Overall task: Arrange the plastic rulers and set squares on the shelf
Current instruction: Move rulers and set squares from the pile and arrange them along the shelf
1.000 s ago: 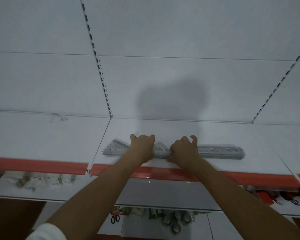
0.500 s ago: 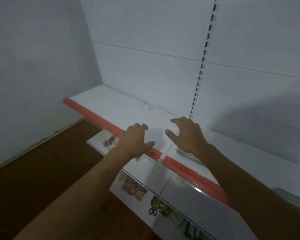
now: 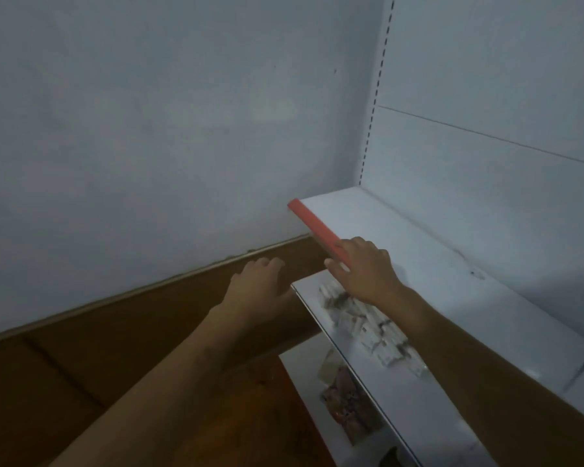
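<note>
Rulers and set squares are out of sight now: a second ago both hands pressed on them in a row near the front of the top shelf, and since then the view has swung left toward the shelf's far end, leaving them somewhere off to the right.

At far left, a pale wall [image 3: 149,129] meets a brown wooden floor [image 3: 81,382]. The left hand [image 3: 260,284] hangs over that floor, off the shelving, fingers loosely spread and holding nothing. The right hand [image 3: 364,267] hovers over the red front edge [image 3: 317,227] of the top shelf [image 3: 402,237], also spread and empty. Below it, a lower shelf [image 3: 418,399] carries small white packets [image 3: 368,325], too blurred to identify.

With both hands let go and the head turned away, that row seems finished; the person is probably looking for more stock or another spot.
</note>
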The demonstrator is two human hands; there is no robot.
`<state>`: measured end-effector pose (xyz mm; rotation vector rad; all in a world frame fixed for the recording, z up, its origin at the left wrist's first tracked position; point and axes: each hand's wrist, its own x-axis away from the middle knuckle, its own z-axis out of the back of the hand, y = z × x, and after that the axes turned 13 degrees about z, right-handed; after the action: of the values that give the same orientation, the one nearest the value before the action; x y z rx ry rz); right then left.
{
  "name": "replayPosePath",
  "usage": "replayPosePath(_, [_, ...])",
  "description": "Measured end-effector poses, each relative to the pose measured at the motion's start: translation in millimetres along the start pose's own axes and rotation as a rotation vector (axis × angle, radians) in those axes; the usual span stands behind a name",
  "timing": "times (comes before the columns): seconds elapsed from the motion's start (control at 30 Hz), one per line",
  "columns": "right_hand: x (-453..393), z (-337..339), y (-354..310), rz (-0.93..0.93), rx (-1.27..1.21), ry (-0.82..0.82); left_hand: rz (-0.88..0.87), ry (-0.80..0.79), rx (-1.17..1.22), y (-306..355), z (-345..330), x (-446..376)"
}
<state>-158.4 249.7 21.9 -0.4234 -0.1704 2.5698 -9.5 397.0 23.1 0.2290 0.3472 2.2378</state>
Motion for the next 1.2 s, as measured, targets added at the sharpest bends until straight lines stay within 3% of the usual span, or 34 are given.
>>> replayPosePath(0.3, [-119,-46,-11,0.077,-0.049,-0.027,0.056,0.003,0.007,-38,11,-86])
replayPosePath(0.63, [-225,-72,55,-0.015,-0.029,-0.022,-0.023,-0.021,-0.011,14,9,-227])
replayPosePath(0.87, [-212,-63,139,-0.224,0.009,0.003,-0.293,-0.133,-0.003,93,-30,-299])
replayPosePath(1.2, [-99,-54,214,-0.869,0.1,0.057,-0.842,-0.312,0.006,222,-101,-322])
